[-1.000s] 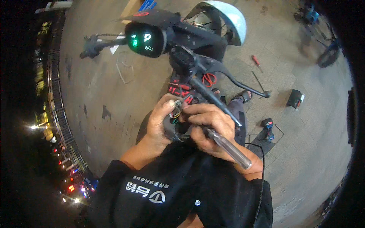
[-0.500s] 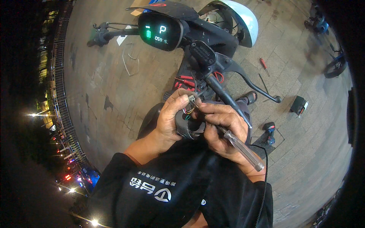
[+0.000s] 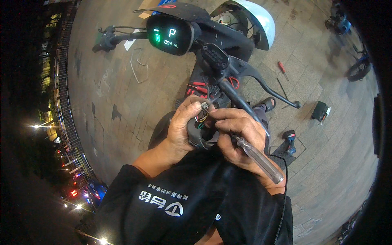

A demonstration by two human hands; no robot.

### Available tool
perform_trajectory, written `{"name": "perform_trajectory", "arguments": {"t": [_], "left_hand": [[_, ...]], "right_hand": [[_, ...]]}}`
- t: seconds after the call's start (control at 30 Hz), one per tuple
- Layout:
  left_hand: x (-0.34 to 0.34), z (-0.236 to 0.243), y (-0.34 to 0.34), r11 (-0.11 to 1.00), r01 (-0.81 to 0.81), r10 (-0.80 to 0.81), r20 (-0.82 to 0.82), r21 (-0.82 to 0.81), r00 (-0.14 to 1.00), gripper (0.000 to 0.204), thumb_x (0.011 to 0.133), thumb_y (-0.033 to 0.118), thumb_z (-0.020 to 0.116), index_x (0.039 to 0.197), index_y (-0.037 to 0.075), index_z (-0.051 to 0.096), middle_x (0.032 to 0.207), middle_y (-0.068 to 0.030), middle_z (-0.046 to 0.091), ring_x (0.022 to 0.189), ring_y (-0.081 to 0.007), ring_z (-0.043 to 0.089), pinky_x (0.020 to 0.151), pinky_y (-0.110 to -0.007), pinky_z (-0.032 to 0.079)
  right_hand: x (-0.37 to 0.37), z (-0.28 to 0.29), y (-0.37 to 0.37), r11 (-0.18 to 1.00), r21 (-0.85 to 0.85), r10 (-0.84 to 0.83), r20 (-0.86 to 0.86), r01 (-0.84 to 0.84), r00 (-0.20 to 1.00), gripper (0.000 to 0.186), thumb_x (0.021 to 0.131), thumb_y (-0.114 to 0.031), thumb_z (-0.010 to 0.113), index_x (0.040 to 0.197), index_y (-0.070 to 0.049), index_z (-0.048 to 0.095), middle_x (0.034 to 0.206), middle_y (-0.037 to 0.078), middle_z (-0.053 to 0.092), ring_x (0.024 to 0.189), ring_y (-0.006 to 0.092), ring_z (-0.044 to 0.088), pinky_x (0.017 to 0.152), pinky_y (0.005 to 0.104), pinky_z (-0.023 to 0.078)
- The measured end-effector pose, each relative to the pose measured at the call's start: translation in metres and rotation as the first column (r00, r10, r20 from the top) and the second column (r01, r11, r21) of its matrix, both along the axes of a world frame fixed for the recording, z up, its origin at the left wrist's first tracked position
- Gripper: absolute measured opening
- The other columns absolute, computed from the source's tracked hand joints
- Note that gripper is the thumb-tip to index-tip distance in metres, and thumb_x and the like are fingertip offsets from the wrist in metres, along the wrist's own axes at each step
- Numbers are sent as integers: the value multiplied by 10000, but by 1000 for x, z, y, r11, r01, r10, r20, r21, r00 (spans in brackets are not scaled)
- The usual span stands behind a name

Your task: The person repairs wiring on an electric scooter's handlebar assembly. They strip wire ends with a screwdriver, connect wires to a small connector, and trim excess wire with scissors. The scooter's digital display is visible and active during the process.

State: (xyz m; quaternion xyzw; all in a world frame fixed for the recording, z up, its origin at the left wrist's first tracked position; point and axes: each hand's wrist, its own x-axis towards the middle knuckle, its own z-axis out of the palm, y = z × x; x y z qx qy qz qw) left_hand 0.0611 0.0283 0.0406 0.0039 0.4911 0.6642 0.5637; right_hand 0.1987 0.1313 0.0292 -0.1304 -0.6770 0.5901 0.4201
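My left hand (image 3: 181,118) is closed around a black, ring-shaped plastic housing (image 3: 197,136), with thin coloured wires (image 3: 200,119) coming out of it. At that thumb and fingertips sits a small pale connector (image 3: 204,106). My right hand (image 3: 241,134) grips a screwdriver (image 3: 261,161) with a clear handle, which slants down to the right out of the palm; its shaft is mostly hidden by the fingers. The thumb and forefinger of this hand meet right beside the connector and wires. What the fingertips pinch there is too small to make out.
Ahead stands an electric scooter with a lit display (image 3: 170,36), a brake lever (image 3: 269,83) and a bare handlebar tube (image 3: 239,98). Red-handled test probes (image 3: 199,87) lie on it. On the paving are a red screwdriver (image 3: 282,69), a cordless drill (image 3: 289,141) and a dark box (image 3: 320,111).
My right fingertips have shifted slightly left towards the connector, and the screwdriver handle has moved a little with them. My left hand keeps its hold on the housing.
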Motion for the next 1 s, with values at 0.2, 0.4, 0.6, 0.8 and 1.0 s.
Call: {"name": "perform_trajectory", "arguments": {"t": [0.2, 0.4, 0.6, 0.8, 1.0], "left_hand": [[0, -1, -1, 999, 16, -17, 17, 31, 1000, 170, 929, 209, 564, 1010, 61, 586, 946, -76, 654, 813, -147, 623, 728, -277, 521], [4, 2, 1, 1000, -19, 20, 30, -9, 999, 154, 932, 189, 563, 1024, 68, 586, 958, -77, 658, 853, -150, 637, 760, -290, 535], [4, 1, 0, 999, -8, 7, 26, 37, 1000, 161, 930, 191, 571, 1034, 69, 588, 959, -77, 661, 836, -153, 644, 752, -285, 543], [5, 0, -2, 1000, -21, 21, 13, -11, 1000, 178, 919, 206, 595, 1031, 67, 591, 952, -80, 660, 792, -144, 641, 706, -264, 546], [5, 2, -1, 999, -46, 48, 103, -19, 993, 162, 916, 179, 600, 1024, 58, 597, 943, -88, 657, 703, -143, 636, 669, -259, 550]], "right_hand": [[1, 4, 7, 999, 8, 42, -4, -42, 999, 296, 650, 108, 633, 925, 4, 603, 984, 169, 661, 872, 305, 681, 734, 359, 573], [2, 5, 7, 999, -18, 51, 16, -51, 999, 298, 651, 113, 636, 928, 6, 609, 996, 167, 659, 888, 307, 678, 741, 363, 571], [7, 4, 4, 994, -86, 62, 11, -61, 998, 286, 669, 113, 631, 936, 9, 615, 1013, 174, 662, 900, 305, 680, 760, 360, 568], [7, -2, -3, 985, -170, 14, -23, -18, 1000, 232, 739, 106, 627, 946, 5, 610, 1043, 181, 666, 913, 274, 685, 763, 333, 559], [8, -7, -15, 961, -258, -114, -25, 104, 993, 188, 795, 87, 640, 949, -5, 583, 1028, 169, 663, 895, 263, 677, 782, 329, 547]]}}
